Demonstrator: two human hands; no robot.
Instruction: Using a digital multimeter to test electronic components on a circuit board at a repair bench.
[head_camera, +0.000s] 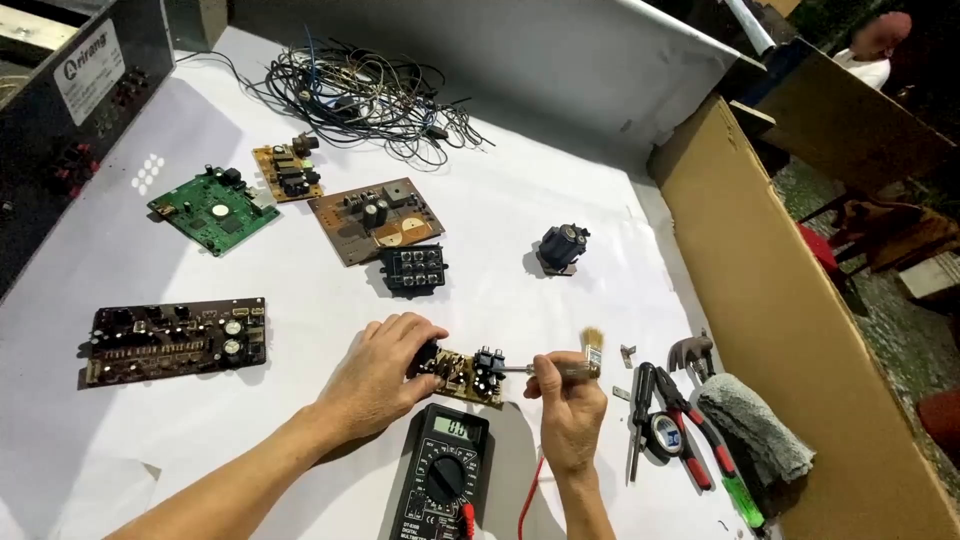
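Left hand (385, 375) clamped over the left end of a small circuit board (468, 375), fingers curled on top, pinning it to the white table (500, 200). That end of the board is hidden under the hand; only the right part with black jacks shows

Right hand (570, 405) closed around a small paintbrush (580, 360), bristles up to the right, metal end pointing left and touching or nearly touching the board's right edge. Can't tell which, fingers cover most of the handle

Black multimeter (445, 475) just below the board between the forearms, bottom cut off by the frame; display reading too small to make out. Red lead (530, 500) runs off the lower edge

Right of the hand: red-handled pliers (695, 430), tape roll (662, 432), screwdriver (640, 400), grey cloth (755, 425), overlapping, hard to separate

Further back, well apart: long dark board (175, 340), green board (213, 210), brown board (375, 220), black keypad block (413, 270), black part (562, 247), tangle of wires (360, 95). Cardboard wall (800, 330) on the right; black case (70, 110) upper left, mostly out of frame
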